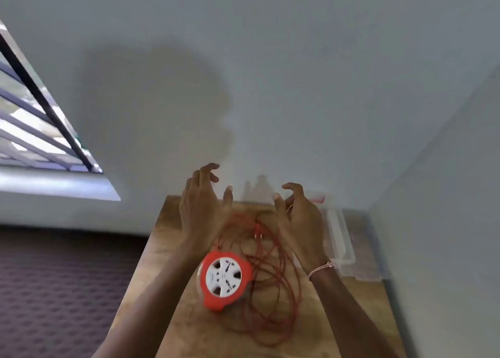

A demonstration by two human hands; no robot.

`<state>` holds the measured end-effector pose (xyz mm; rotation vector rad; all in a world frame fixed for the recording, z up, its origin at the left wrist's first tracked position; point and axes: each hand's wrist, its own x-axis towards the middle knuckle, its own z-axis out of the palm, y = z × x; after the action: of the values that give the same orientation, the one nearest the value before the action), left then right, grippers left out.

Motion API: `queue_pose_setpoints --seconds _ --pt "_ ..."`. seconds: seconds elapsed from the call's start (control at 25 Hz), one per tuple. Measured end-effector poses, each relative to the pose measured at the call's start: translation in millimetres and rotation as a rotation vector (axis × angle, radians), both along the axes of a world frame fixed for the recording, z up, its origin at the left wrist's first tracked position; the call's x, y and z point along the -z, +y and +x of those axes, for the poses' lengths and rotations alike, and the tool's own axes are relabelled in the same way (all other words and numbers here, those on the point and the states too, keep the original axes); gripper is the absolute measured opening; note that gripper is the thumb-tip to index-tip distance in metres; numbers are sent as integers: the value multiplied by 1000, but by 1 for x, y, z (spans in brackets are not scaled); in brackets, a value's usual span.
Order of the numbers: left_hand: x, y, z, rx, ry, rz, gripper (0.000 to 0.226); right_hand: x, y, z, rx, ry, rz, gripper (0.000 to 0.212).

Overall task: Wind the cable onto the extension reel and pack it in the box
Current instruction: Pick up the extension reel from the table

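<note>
An orange extension reel [224, 279] with a white socket face lies flat on the wooden table [186, 328]. Its red cable [273, 290] sprawls in loose loops to the right of it and beyond it. My left hand [201, 209] hovers above the far part of the cable, fingers spread and holding nothing. My right hand [299, 219] hovers opposite it, fingers curled apart and empty, a bead bracelet on the wrist. A clear plastic box [349, 244] stands at the table's right side, against the wall, blurred.
The table stands in a corner, with white walls behind it and to the right. A patterned dark carpet [59, 284] lies to the left. A louvred window [32, 125] is at the far left.
</note>
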<state>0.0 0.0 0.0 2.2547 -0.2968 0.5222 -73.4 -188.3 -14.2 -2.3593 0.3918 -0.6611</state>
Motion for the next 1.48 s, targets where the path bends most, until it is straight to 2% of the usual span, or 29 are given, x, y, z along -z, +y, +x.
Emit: queue_pose_setpoints --seconds 0.08,0.16,0.24,0.32,0.44,0.6,0.76,0.92,1.12,1.24,1.32,1.4,1.48 --pt "38 10 -5 9 148 20 35 37 10 -7 11 60 37 23" --pt "80 27 -18 14 337 70 24 76 17 -24 -13 151 171 14" --pt "124 45 -25 0 515 82 24 117 21 -35 -41 286 345 11" --pt "160 61 -30 -45 608 99 22 150 23 -42 -73 410 475 7" --pt "213 83 -29 -93 670 81 23 197 24 -45 -129 432 552 6" --pt "252 97 -26 -13 610 93 28 231 22 -38 -238 405 601 26" --pt "273 97 -24 10 503 32 24 249 19 -36 -307 301 667 19" --pt "285 84 -32 15 376 -2 29 255 25 -44 -298 123 669 16" --pt "291 75 -49 176 327 -392 36 248 23 -60 -380 -41 770 21" --pt "287 75 -57 306 303 -621 48 240 20 -68 -490 -47 809 26" --pt "285 72 -61 327 290 -745 47 235 19 -72 -551 -46 837 24" --pt "283 70 -62 330 263 -779 44 234 20 -73 -608 -43 827 23" --pt "276 68 -58 361 208 -711 61 232 19 -72 -604 -49 802 27"
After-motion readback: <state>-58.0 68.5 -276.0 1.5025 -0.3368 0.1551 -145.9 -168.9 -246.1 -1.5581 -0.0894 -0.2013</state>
